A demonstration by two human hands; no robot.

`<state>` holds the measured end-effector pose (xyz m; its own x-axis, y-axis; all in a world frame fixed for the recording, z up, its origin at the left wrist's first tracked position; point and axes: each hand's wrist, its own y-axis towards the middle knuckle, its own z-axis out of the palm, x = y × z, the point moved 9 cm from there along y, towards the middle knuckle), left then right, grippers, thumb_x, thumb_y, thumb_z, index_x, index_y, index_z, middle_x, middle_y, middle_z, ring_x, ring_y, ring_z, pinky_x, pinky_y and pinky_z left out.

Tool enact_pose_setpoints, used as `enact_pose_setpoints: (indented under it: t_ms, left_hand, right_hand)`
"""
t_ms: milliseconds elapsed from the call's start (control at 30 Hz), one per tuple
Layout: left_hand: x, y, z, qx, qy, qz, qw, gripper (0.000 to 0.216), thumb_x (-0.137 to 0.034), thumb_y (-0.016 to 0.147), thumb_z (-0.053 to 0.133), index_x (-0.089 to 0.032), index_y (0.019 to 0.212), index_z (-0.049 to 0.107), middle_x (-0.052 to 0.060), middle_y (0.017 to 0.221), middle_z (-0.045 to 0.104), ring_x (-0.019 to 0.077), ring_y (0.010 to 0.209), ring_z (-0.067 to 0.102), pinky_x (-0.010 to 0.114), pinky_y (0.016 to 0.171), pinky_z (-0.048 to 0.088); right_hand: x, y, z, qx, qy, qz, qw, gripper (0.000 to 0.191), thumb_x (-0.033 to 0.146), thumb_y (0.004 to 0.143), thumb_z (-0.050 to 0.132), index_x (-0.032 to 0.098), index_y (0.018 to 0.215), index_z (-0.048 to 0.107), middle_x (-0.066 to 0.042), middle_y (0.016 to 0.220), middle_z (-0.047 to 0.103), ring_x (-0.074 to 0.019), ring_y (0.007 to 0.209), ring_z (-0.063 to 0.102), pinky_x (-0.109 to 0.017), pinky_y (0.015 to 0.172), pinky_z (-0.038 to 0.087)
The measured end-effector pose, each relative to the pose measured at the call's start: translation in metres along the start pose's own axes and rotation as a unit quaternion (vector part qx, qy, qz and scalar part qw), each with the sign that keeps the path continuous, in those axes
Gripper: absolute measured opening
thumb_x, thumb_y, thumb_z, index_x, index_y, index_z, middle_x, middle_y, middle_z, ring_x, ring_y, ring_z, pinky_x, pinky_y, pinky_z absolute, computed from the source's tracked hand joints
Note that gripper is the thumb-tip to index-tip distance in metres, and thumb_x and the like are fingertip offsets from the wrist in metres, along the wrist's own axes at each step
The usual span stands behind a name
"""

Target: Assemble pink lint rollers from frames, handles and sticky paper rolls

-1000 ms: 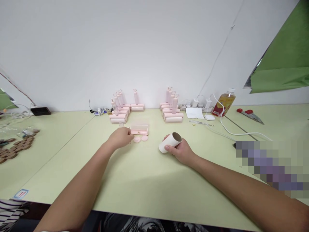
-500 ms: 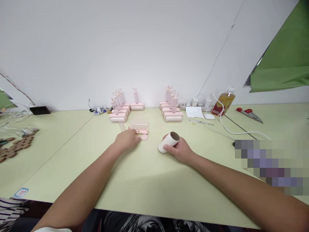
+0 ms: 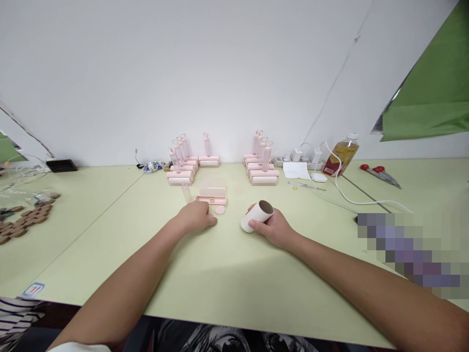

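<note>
My right hand (image 3: 278, 229) is closed around a white paper roll (image 3: 252, 218), which tilts with its hollow brown core facing up. On the left, my left hand (image 3: 195, 216) is low over the table with its fingers curled and mostly hidden; I cannot make out what, if anything, they hold. Just beyond them lies an open pink lint roller case (image 3: 220, 200) with its clear cover (image 3: 213, 188) tipped back. A small round pink disc (image 3: 220, 209) rests beside the hand. Behind my left knuckles stands a clear tube-shaped handle (image 3: 186, 191).
Lint rollers with upright handles form a left row (image 3: 179, 181) and a right row (image 3: 264, 180) near the wall. To the right are a drink bottle (image 3: 342, 155), red-handled scissors (image 3: 381, 175), a white cable and tweezers (image 3: 307, 186). Brown discs (image 3: 27, 222) lie far left.
My left hand has drawn back from the pink case towards me, uncovering more of it. My right hand keeps hold of the paper roll in nearly the same place.
</note>
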<state>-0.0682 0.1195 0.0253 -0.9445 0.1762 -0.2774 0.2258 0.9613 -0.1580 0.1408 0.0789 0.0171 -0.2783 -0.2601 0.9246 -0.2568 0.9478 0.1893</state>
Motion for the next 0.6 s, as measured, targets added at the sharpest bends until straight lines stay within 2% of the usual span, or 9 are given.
enact_pose_setpoints:
  t_ms: [100,233,367,433,500,600]
  left_hand:
    - [-0.003,-0.002,-0.001,0.001,-0.028,0.017,0.999,0.017,-0.034,0.065,0.061,-0.020,0.063,0.052,0.004,0.069,0.063,0.0183,0.057,0.054,0.029,0.048,0.027]
    - [-0.023,-0.008,-0.007,-0.011,-0.106,0.102,0.989,0.020,-0.032,0.070,0.059,-0.020,0.063,0.045,0.000,0.064,0.054,0.0146,0.057,0.047,0.027,0.049,0.027]
    - [-0.049,-0.018,-0.015,-0.042,-0.271,0.194,0.942,0.026,-0.038,0.082,0.054,-0.020,0.067,0.043,-0.003,0.062,0.050,0.0121,0.057,0.047,0.025,0.053,0.033]
    - [-0.058,-0.026,-0.020,-0.085,-0.342,0.227,0.908,0.022,-0.041,0.085,0.054,-0.020,0.078,0.050,-0.002,0.068,0.054,0.0119,0.060,0.050,0.025,0.056,0.038]
    - [-0.067,-0.036,-0.026,-0.135,-0.362,0.264,0.884,0.023,-0.041,0.086,0.056,-0.019,0.093,0.055,0.002,0.080,0.060,0.0130,0.069,0.054,0.025,0.060,0.043]
    - [-0.083,-0.049,-0.024,-0.146,-0.328,0.322,0.876,0.026,-0.038,0.087,0.057,-0.020,0.106,0.059,0.006,0.097,0.065,0.0154,0.082,0.059,0.026,0.069,0.048]
  right_hand:
    - [0.002,0.000,0.000,-0.001,-0.006,-0.009,1.000,0.036,0.047,0.073,0.069,0.019,0.092,0.058,-0.004,0.082,0.061,-0.0206,0.076,0.057,-0.033,0.067,0.047]
    - [-0.001,0.000,-0.002,-0.004,-0.013,-0.010,1.000,0.038,0.048,0.073,0.068,0.019,0.094,0.058,-0.004,0.081,0.061,-0.0204,0.074,0.057,-0.033,0.066,0.047]
    - [0.003,-0.003,0.002,0.015,-0.045,-0.040,0.998,0.032,0.049,0.075,0.065,0.019,0.084,0.055,-0.002,0.075,0.058,-0.0191,0.070,0.055,-0.031,0.063,0.044]
    - [0.012,-0.007,0.006,0.026,-0.072,-0.081,0.994,0.028,0.045,0.076,0.065,0.020,0.082,0.052,-0.001,0.075,0.057,-0.0173,0.068,0.052,-0.030,0.062,0.042]
    - [0.021,-0.011,0.010,0.037,-0.090,-0.118,0.988,0.026,0.040,0.077,0.065,0.020,0.087,0.051,-0.001,0.079,0.057,-0.0166,0.070,0.052,-0.029,0.063,0.042]
    - [0.027,-0.015,0.017,0.069,-0.101,-0.136,0.983,0.031,0.035,0.078,0.065,0.021,0.103,0.053,-0.003,0.091,0.062,-0.0183,0.077,0.056,-0.029,0.067,0.044]
